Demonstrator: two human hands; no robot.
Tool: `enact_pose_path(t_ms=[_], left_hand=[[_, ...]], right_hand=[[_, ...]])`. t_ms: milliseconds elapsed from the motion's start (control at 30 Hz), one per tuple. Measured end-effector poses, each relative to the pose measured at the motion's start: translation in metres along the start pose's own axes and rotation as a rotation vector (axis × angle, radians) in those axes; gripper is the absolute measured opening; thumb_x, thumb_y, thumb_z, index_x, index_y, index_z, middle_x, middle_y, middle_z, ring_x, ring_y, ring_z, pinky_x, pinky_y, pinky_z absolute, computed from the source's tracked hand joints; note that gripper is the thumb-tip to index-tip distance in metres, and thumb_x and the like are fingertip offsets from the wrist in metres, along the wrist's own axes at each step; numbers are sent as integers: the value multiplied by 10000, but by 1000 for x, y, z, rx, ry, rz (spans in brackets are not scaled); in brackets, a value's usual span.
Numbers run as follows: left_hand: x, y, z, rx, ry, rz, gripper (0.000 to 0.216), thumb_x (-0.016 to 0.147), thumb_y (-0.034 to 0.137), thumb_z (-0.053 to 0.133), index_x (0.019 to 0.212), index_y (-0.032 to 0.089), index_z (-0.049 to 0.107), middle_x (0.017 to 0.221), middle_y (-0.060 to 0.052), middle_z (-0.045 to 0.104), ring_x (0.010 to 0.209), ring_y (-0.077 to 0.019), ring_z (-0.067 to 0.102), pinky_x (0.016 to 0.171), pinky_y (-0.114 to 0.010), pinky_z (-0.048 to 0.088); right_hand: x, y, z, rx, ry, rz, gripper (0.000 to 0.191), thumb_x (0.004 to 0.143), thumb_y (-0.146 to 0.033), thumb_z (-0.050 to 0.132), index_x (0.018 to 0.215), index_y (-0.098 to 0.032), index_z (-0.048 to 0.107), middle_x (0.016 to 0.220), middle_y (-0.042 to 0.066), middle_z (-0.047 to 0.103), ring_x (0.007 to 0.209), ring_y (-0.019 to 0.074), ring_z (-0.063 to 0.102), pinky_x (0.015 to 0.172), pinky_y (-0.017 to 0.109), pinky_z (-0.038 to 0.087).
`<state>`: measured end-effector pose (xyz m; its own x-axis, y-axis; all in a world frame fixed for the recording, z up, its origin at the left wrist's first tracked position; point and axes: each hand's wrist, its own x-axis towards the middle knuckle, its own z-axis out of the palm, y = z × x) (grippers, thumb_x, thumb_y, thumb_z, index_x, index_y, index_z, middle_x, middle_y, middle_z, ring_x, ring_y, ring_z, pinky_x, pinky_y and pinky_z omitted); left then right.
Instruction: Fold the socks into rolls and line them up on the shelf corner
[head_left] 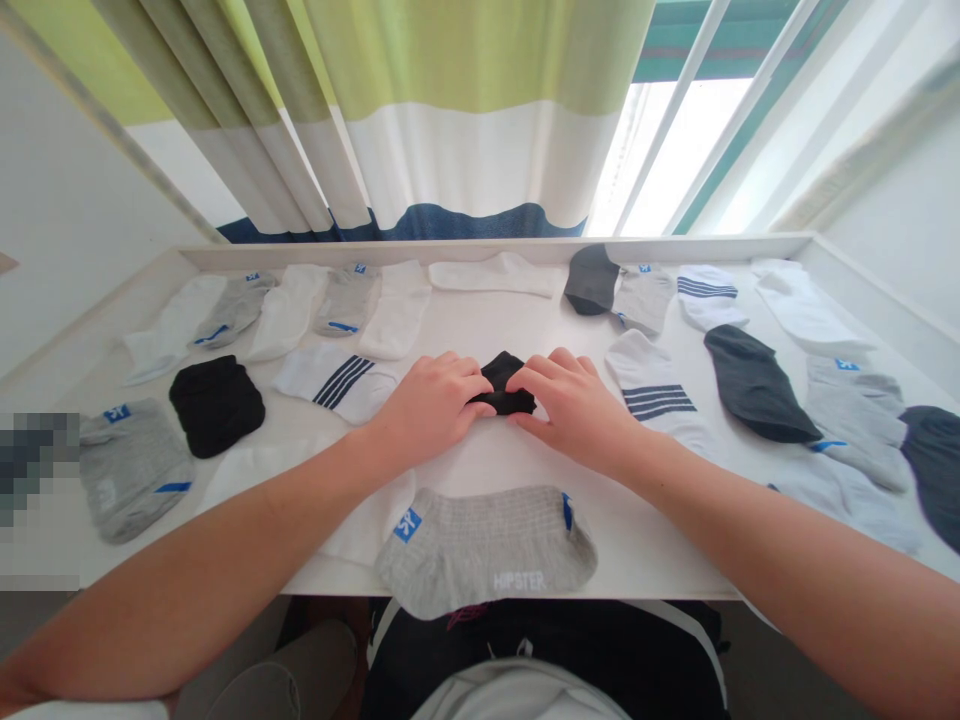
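A black sock (504,372), partly rolled or folded, lies on the middle of the white table between my two hands. My left hand (442,400) pinches its left end, thumb and fingers closed on the fabric. On the other end, my right hand (564,395) grips the same sock with curled fingers. Part of the sock is hidden behind the fingers. A grey sock (487,550) with HIPSTER lettering lies at the near edge, below the hands. White striped socks lie to either side, one (341,385) left of my left hand and another (652,385) right of my right hand.
A folded black sock (217,405) and a grey sock (139,470) lie on the left. Dark socks (757,385) and grey ones (855,410) are on the right. White socks (491,274) and others line the back, below a raised rim (495,248) and a curtain (480,120).
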<state>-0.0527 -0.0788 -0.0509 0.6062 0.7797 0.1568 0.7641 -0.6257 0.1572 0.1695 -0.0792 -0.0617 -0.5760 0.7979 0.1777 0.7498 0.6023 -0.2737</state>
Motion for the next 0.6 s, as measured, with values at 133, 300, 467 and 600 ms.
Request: enact_pose_path(t_ms=[133,300,467,600], left_hand=[[0,0,0,10,-11,-11,161,980,278,638,1052,202,761,981,-66,722,960,-261,624,824,-401,462],[0,-2,2,-3,45,-39,224,928,383,727,1069,210,740,1024,-68,719,987,-268,627,871,-414,475],[0,-1,3,-13,51,-27,210,892,306,761,1078,214,723,1048,-60,720,1016,-270,627,875,-411,481],[1,-2,3,-41,16,-9,123,929,270,708,1030,209,741,993,-55,712,989,-262,623,877,-414,479]], right_hand=[[2,-1,-1,-16,-33,12,106,970,-303,682,1045,-231,699,1067,83,697,1010,282,533,840,408,356],[3,0,1,-13,-39,22,147,1016,-314,612,1059,-218,714,1040,85,693,991,271,533,829,404,352],[4,0,2,-3,-44,7,185,1038,-318,568,1057,-217,721,1024,90,692,979,268,532,821,401,347],[3,-2,1,-11,-52,12,187,1037,-313,565,1021,-209,720,1004,89,689,978,271,531,821,402,345]])
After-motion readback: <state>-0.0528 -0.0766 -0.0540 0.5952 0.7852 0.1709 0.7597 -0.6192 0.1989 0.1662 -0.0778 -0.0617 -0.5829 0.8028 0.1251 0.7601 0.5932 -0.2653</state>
